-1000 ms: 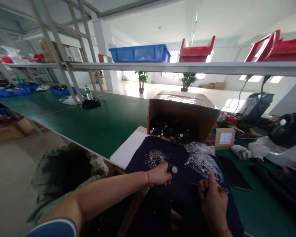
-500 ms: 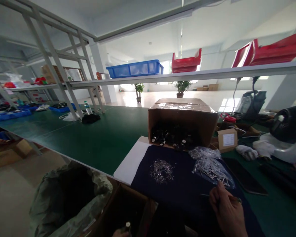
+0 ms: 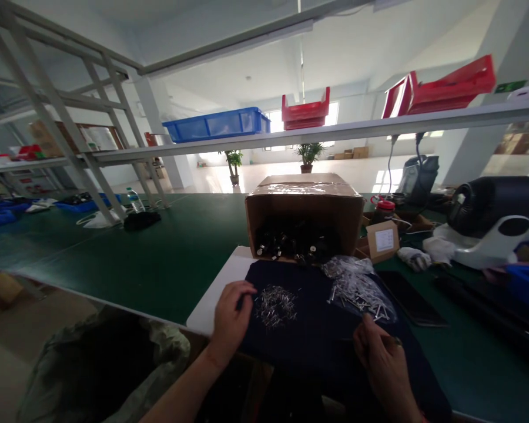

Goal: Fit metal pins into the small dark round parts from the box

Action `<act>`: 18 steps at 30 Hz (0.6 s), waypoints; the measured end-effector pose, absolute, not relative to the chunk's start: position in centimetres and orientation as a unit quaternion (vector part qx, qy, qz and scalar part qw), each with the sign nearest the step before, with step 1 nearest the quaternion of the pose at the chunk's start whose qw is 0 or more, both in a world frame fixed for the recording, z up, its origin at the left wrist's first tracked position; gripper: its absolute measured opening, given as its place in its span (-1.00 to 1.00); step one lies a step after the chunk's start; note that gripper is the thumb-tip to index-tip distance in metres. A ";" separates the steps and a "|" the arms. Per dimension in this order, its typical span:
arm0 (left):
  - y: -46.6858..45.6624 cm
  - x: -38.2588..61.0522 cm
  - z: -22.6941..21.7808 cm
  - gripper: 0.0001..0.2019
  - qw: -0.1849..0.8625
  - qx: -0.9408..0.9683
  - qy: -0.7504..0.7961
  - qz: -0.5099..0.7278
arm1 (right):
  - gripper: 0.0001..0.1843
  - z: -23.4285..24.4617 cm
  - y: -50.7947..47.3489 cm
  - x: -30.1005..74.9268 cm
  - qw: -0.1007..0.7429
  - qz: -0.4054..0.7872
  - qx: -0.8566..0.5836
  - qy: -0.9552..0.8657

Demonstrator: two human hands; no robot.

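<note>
My left hand (image 3: pixel 231 314) sits at the near left of a navy cloth (image 3: pixel 317 294), its fingers curled around something small and dark, probably a dark glass bottle. It is just left of a loose pile of thin metal pins (image 3: pixel 275 306). My right hand (image 3: pixel 381 364) pinches a thin metal pin (image 3: pixel 390 339) over the cloth, close to a clear plastic bag of similar pins (image 3: pixel 359 291). Beyond the cloth, a cardboard box (image 3: pixel 304 200) lies on its side, with several dark glass bottles (image 3: pixel 295 241) inside.
A white board (image 3: pixel 216 296) lies under the cloth's left edge on the green workbench (image 3: pixel 114 252). To the right are a black tablet or phone (image 3: pixel 408 296), a small labelled box (image 3: pixel 382 239), white gloves (image 3: pixel 412 258) and a black-and-white machine (image 3: pixel 489 214). A plastic-lined bin (image 3: pixel 110 370) stands below left.
My left hand has risen from the bottom edge of the view to the cloth, beside the pin pile. My right hand stays over the cloth. The view has shifted slightly left.
</note>
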State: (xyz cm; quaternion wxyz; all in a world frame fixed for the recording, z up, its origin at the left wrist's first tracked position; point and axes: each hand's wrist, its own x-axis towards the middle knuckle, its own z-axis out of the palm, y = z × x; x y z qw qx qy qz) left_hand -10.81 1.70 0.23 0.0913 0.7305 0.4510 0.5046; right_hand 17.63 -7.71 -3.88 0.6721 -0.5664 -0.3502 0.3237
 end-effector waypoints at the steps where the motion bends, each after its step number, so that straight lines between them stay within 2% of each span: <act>1: 2.7 -8.0 1.8 -0.76 0.076 0.783 0.427 0.446 | -0.32 -3.8 -7.7 17.6 0.669 0.325 -0.569 -0.351; 3: 5.2 -2.8 3.5 -0.78 0.079 0.855 0.397 0.324 | -0.29 -3.5 -7.8 17.6 0.668 0.325 -0.572 -0.349; 5: 7.9 1.4 3.7 -0.81 0.091 0.874 0.389 0.276 | -0.28 -3.2 -7.9 17.6 0.664 0.323 -0.573 -0.356; 7: 10.5 4.2 3.1 -0.74 0.105 0.876 0.401 0.245 | -0.27 -3.1 -8.0 17.6 0.655 0.322 -0.577 -0.365; 13: 13.2 5.2 2.7 -0.90 0.170 0.861 0.409 0.250 | -0.31 -4.0 -8.0 18.0 0.655 0.342 -0.566 -0.366; 18: 7.8 0.7 4.2 -0.80 0.291 0.853 0.332 0.278 | -0.45 -3.7 -8.0 17.9 0.657 0.342 -0.545 -0.393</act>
